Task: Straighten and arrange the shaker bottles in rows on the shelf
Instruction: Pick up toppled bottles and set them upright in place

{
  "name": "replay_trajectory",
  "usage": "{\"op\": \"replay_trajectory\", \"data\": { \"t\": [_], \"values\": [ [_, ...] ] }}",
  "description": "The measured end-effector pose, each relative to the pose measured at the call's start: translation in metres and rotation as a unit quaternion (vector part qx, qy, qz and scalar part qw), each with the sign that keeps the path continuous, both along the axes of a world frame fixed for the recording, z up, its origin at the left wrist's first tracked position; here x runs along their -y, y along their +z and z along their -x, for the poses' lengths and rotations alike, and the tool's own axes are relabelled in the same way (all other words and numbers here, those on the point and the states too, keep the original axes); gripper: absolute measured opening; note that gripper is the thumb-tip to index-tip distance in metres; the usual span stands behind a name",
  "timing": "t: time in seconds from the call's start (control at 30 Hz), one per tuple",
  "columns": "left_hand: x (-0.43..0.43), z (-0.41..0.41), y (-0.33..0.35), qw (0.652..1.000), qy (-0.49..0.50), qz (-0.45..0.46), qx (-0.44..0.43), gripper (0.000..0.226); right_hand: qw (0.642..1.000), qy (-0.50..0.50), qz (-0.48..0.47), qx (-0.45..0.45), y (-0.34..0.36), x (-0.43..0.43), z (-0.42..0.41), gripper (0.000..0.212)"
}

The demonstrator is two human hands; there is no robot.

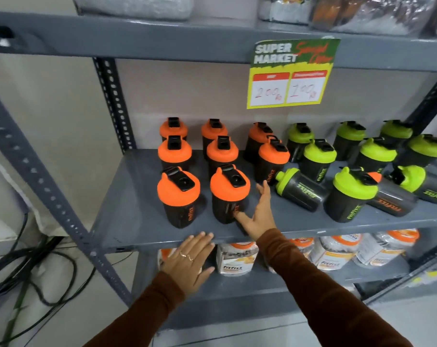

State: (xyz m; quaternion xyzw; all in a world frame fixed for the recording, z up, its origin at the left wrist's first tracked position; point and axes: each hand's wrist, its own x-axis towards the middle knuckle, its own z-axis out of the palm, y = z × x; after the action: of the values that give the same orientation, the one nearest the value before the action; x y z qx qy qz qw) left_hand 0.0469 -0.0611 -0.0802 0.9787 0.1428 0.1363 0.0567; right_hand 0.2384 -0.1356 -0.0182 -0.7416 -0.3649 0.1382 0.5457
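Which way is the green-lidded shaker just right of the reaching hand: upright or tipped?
Tipped. The green-lidded shaker lies on its side on the shelf, lid pointing left toward the right hand, logo sideways.

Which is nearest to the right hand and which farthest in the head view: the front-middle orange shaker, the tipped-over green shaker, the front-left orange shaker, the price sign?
From the right hand:
1. Front-middle orange shaker, right against the thumb.
2. Tipped-over green shaker, lying just to the hand's right.
3. Front-left orange shaker, further left.
4. Price sign, hanging from the shelf edge above.
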Motion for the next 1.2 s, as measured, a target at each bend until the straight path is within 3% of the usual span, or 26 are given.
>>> {"op": "replay_trajectory", "data": {
  "t": [0.13, 0.23, 0.37, 0.47, 0.57, 0.8, 0.97, 1.1, 1.2],
  "values": [
    [0.023, -0.065, 0.014, 0.999, -0.046, -0.017, 0.018, 0.046, 0.987, -0.058, 0.039, 0.143, 0.022, 0.023, -0.063, 0.099],
    [0.046, -0.117, 0.019, 0.998, -0.058, -0.012, -0.018, 0.049, 0.944, -0.101, 0.166, 0.267, 0.041, 0.027, -0.111, 0.095],
    [0.067, -0.168, 0.026, 0.996, 0.042, 0.022, -0.074, 0.065, 0.887, -0.055, 0.356, 0.29, 0.046, 0.029, -0.142, 0.097],
    [0.072, -0.188, 0.025, 0.992, 0.082, 0.021, -0.099, 0.093, 0.858, -0.026, 0.406, 0.312, 0.042, 0.032, -0.147, 0.098],
    [0.076, -0.195, 0.027, 0.988, 0.127, 0.016, -0.087, 0.111, 0.889, -0.031, 0.339, 0.307, 0.043, 0.042, -0.142, 0.104],
    [0.081, -0.199, 0.019, 0.973, 0.175, -0.01, -0.151, 0.09, 0.982, 0.045, 0.057, 0.177, 0.082, 0.098, -0.124, 0.107],
    [0.082, -0.199, 0.016, 0.974, 0.171, -0.036, -0.145, 0.092, 0.991, 0.056, -0.081, 0.095, 0.118, 0.149, -0.145, 0.096],
    [0.086, -0.201, 0.018, 0.976, 0.178, -0.02, -0.125, 0.098, 0.983, -0.008, -0.184, -0.006, 0.131, 0.176, -0.189, 0.09],
    [0.088, -0.202, 0.02, 0.979, 0.176, -0.022, -0.096, 0.117, 0.964, -0.082, -0.249, -0.051, 0.139, 0.198, -0.23, 0.089]
  ]
}}
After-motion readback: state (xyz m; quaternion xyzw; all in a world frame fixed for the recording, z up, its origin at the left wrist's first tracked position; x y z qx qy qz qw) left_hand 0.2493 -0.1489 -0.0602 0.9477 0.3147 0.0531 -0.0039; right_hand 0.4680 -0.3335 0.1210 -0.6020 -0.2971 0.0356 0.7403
